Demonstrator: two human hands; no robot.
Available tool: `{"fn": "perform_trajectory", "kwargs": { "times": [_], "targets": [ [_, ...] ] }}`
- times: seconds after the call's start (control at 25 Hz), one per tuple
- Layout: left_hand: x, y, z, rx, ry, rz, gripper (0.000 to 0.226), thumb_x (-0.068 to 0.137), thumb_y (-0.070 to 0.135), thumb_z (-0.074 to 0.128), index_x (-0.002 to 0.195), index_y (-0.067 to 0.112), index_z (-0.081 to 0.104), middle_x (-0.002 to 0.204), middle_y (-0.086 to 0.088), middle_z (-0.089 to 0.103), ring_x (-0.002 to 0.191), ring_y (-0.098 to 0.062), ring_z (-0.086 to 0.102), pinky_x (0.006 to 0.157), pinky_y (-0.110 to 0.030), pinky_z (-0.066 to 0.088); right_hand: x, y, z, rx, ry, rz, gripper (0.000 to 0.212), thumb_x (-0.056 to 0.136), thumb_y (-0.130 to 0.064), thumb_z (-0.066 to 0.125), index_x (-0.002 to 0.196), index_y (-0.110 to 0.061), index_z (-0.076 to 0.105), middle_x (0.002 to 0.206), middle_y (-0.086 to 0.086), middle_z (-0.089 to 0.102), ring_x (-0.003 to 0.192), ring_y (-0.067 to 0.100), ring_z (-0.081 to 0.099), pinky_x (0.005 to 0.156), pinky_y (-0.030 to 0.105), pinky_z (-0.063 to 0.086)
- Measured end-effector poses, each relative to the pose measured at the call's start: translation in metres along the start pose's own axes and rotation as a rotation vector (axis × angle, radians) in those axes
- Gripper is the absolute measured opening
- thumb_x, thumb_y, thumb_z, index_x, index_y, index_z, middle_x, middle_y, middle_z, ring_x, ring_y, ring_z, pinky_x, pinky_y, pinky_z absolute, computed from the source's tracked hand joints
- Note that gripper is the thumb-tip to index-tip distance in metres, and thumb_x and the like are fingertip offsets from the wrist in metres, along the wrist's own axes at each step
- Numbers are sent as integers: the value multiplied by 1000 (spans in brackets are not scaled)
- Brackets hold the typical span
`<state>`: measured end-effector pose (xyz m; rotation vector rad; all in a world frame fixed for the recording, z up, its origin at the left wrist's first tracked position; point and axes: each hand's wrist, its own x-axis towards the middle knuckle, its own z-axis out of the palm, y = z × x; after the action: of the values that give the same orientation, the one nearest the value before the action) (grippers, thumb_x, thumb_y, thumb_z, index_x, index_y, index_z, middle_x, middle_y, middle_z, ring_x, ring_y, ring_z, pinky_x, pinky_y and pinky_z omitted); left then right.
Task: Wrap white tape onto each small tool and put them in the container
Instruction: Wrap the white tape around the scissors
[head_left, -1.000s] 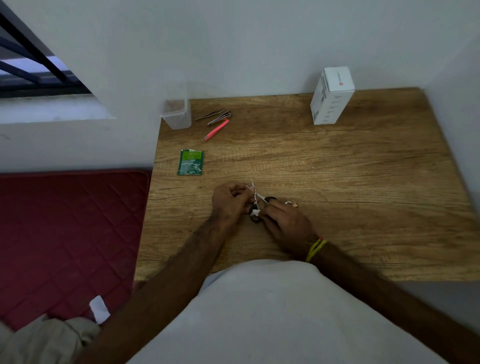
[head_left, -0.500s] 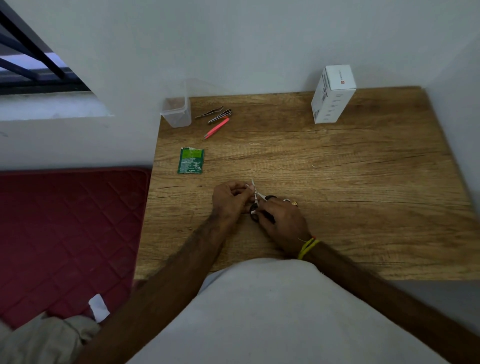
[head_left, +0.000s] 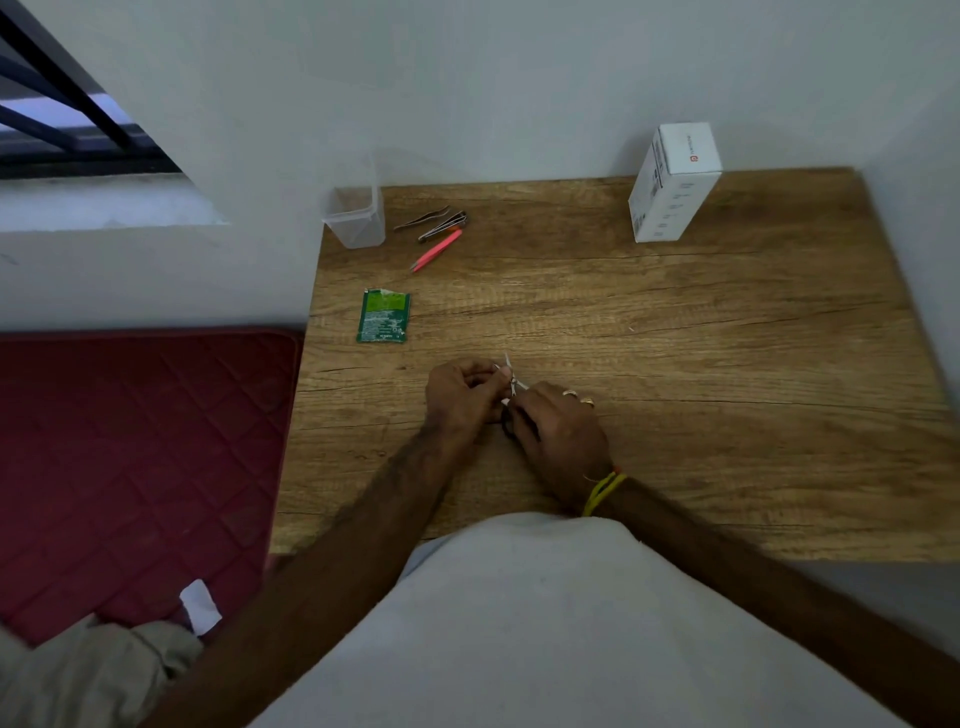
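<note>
Both hands — left hand (head_left: 460, 392), right hand (head_left: 558, 434) — pinch small silver scissors (head_left: 513, 385), black-handled, white tape clinging.

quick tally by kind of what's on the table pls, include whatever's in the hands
Small tools: 4: metal tweezers, nail clipper, pink tweezers, small scissors held by left hand and right hand
Clear container: 1
Green packet: 1
White box: 1
Total: 7
</note>
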<state>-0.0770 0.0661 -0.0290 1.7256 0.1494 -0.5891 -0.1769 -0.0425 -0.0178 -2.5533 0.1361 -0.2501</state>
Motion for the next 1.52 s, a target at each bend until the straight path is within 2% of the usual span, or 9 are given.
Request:
{"fn": "perform_trajectory", "kwargs": {
  "times": [0.2,0.32,0.4,0.48,0.68,0.88,1.12,1.32,1.52],
  "targets": [
    [-1,1,-1,0,-1,4,14,87,11,76,96,1,73,86,-10,76,72,-17,74,57,-31,61,0,0,2,-141,-22,-75,19,97,-20,57,102,-6,69,102,13,65,82,33,61,71,46,50],
    [0,0,-1,5,0,13,14,86,10,76,95,-1,73,86,-14,76,75,-21,75,61,-34,62,0,2,2,-128,-91,-123,19,99,-18,54,106,-9,68,109,12,63,90,33,60,82,46,47],
    [0,0,-1,4,-8,22,12,86,8,76,93,-1,74,84,-14,76,70,-18,74,58,-29,60,-5,3,1,-128,-123,-185,19,98,-15,55,110,-11,69,117,12,64,97,33,61,90,46,47],
    [0,1,-1,-6,-7,23,10,86,7,76,92,0,74,84,-15,76,70,-18,74,57,-28,59,-3,3,0,-21,-104,-141,18,97,-12,56,108,-9,70,110,12,67,94,31,62,87,49,48],
    [2,0,-1,16,3,8,16,86,9,76,97,-3,73,89,-18,75,83,-32,74,74,-46,62,6,0,1,164,-104,21,15,96,-11,58,101,-9,71,96,9,68,91,25,59,84,48,45],
    [0,0,-1,29,1,43,12,85,9,76,94,0,74,87,-16,76,82,-30,74,74,-42,62,6,4,6,177,-77,60,14,94,-17,60,98,-14,73,98,4,59,91,22,54,84,47,44],
    [-1,1,-2,-42,-27,-5,4,87,10,75,87,5,74,77,-9,76,71,-24,75,57,-34,61,7,10,6,277,48,73,8,90,-11,68,96,-11,73,93,3,53,88,16,50,76,36,45],
    [-1,2,-1,-30,-10,-8,5,86,10,76,86,7,74,75,-6,76,68,-19,74,55,-32,60,4,9,10,186,60,23,8,92,-12,66,97,-11,72,94,5,59,88,21,54,77,44,47],
    [0,3,-1,0,-6,4,9,86,11,76,91,3,74,84,-14,76,76,-25,75,64,-39,63,4,9,11,174,59,52,7,92,-15,66,94,-14,72,96,3,61,89,22,55,80,48,46]
  ]
}}
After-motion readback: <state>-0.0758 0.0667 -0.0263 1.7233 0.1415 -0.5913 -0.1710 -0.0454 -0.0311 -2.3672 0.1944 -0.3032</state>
